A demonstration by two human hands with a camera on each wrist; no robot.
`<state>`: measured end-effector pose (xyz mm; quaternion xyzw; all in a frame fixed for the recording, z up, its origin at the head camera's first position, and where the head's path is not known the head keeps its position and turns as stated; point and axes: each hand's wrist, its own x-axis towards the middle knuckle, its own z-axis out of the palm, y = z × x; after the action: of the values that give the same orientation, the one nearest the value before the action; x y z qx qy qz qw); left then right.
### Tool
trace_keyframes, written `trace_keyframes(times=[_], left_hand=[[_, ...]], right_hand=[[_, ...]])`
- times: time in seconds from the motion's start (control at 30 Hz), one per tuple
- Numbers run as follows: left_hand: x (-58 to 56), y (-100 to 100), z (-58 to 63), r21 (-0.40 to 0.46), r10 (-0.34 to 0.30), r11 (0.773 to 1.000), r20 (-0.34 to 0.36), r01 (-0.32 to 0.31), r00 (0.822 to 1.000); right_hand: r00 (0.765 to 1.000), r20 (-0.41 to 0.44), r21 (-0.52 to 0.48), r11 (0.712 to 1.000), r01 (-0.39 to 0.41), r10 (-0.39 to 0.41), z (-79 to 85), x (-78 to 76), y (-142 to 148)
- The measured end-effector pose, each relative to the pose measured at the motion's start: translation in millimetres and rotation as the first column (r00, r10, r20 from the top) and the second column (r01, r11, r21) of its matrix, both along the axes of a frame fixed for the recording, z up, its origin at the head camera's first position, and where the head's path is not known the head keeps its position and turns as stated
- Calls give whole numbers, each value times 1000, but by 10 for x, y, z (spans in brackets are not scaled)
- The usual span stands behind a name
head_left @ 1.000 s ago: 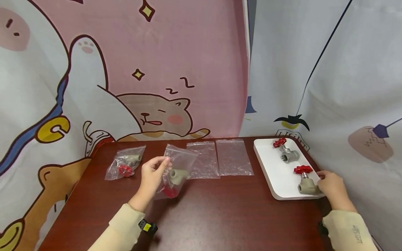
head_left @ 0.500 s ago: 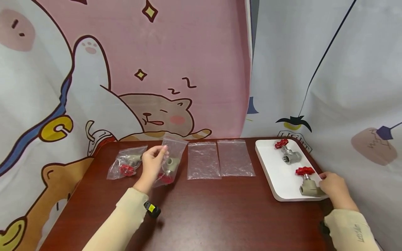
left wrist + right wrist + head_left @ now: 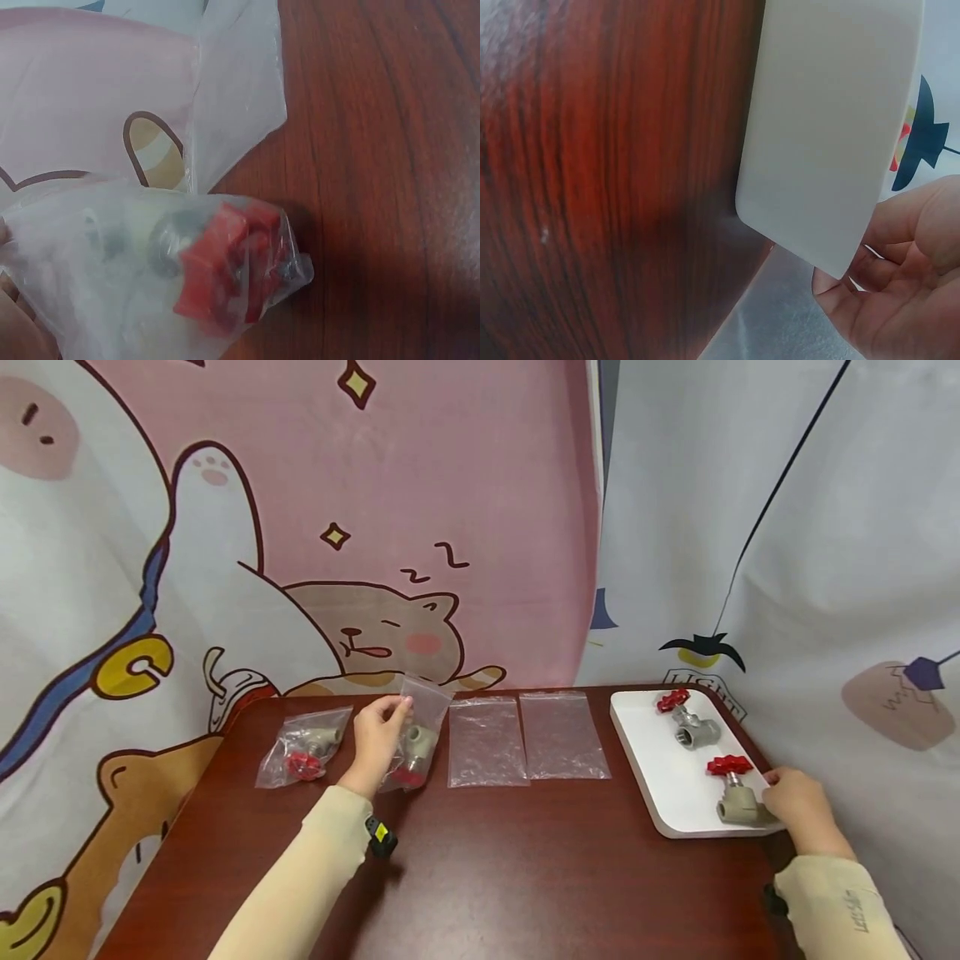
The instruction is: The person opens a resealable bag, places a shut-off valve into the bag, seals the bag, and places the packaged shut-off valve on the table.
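My left hand (image 3: 377, 739) pinches the top of a clear zip bag (image 3: 431, 697) at the back of the table. Inside the bag hangs a valve (image 3: 420, 743) with a greenish body; its red handwheel (image 3: 225, 270) points down, as the left wrist view shows close up. At the right, my right hand (image 3: 798, 806) grips the near right edge of a white tray (image 3: 660, 785), thumb and fingers on its rim (image 3: 855, 255). A greenish valve (image 3: 738, 806) with a red handwheel lies in the tray beside that hand. Farther back lies a silver metal valve (image 3: 697, 731), also red-wheeled.
Left of my left hand lies another zip bag (image 3: 273, 760) holding a red-wheeled valve. Two flat zip bags (image 3: 487, 743) lie side by side between the held bag and the tray. A printed curtain (image 3: 487, 527) hangs behind the dark wooden table (image 3: 562, 868).
My left hand first carried the bagged valve back and left toward the table's rear, then shifted slightly right. My right hand has stayed at the tray's edge.
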<state>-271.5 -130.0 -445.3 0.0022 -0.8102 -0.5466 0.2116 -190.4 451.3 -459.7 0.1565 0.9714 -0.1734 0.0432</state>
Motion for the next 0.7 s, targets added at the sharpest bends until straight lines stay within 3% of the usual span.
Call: trace_keyframes(times=[0.13, 0.4, 0.6, 0.7], left_hand=[[-8, 2, 2, -38, 13, 999, 48, -12, 999], [2, 30, -36, -204, 59, 978, 92, -39, 994], [-9, 25, -88, -251, 53, 968, 88, -29, 995], [-4, 8, -108, -249, 27, 968, 124, 5, 992]], right_hand=[[1000, 3, -10, 999, 31, -31, -10, 0, -22], [1000, -22, 18, 1000, 9, -9, -43, 10, 3], [1000, -7, 7, 1000, 26, -26, -40, 9, -11], [999, -5, 9, 999, 32, -32, -40, 9, -18]])
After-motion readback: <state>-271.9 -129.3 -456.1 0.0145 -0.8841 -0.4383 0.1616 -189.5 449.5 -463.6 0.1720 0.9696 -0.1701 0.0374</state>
